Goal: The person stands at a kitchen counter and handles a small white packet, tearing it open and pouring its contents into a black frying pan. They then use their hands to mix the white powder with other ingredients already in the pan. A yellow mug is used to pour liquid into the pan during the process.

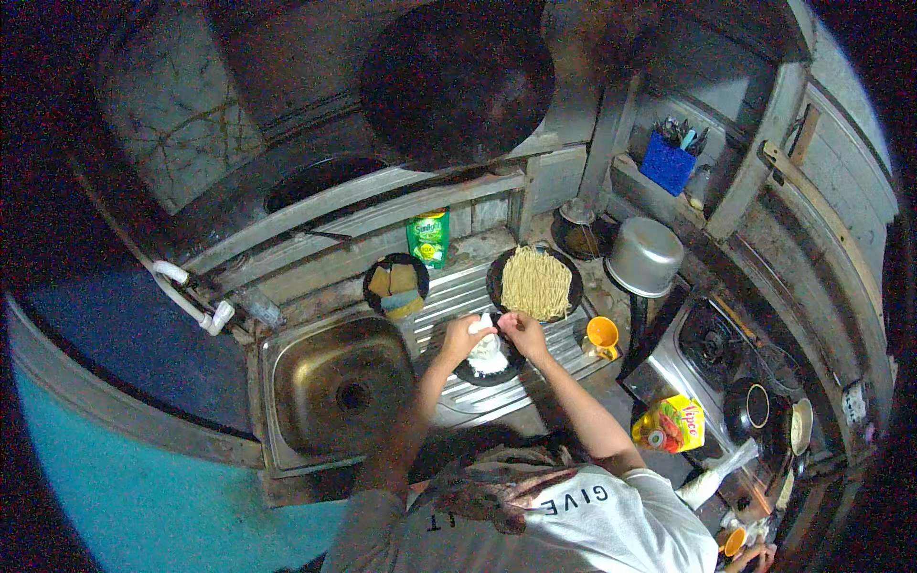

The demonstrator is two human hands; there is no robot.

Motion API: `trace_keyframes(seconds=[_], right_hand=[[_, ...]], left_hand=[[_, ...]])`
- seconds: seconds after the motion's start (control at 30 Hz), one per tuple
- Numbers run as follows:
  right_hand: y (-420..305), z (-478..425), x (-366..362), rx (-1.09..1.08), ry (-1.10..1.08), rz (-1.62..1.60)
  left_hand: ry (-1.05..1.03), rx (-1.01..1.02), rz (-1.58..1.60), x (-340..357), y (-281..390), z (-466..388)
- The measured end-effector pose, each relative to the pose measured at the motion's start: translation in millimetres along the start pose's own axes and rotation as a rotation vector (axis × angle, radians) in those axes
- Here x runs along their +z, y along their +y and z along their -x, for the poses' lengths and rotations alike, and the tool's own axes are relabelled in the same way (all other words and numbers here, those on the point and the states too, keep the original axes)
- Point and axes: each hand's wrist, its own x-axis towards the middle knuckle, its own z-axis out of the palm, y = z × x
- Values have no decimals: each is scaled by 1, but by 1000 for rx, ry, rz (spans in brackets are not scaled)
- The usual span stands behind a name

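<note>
My left hand (464, 338) grips the twisted neck of a small clear plastic bag of white powder (487, 352). Beneath the bag is a dark plate (469, 374), with white powder showing on it or through the bag; I cannot tell which. My right hand (526, 335) is just right of the bag's top, fingers bent together; whether they pinch the plastic is unclear. Behind the right hand, a block of dried noodles (537, 283) lies on a black plate (495, 278). An orange cup (602, 333) stands to the right.
Left is a steel sink basin (337, 387). A dark plate with sponge-like pieces (394, 283) and a green Sunlight pouch (430, 240) stand behind. Right are an upturned metal pot (645, 254), a gas stove (688, 365) and a yellow pouch (670, 424). Another person's hand (754, 557) shows bottom right.
</note>
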Motion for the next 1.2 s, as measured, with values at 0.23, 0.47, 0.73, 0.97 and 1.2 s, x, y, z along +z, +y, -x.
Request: trace_keyframes(seconds=[0.23,0.47,0.73,0.97,1.2], right_hand=[[27,21,-2,407,-264,-71],[41,23,0,433,-164,73],[67,25,1,525,-44,11],[37,30,-3,360,-104,610],[-11,37,6,512,-103,-59]], left_hand=[[-123,-70,314,5,-7,0],[-83,-130,-10,5,-9,-7],[-285,-42,93,-9,-5,-25],[-298,-27,54,-29,20,-41],[-186,-18,47,-21,8,-20]])
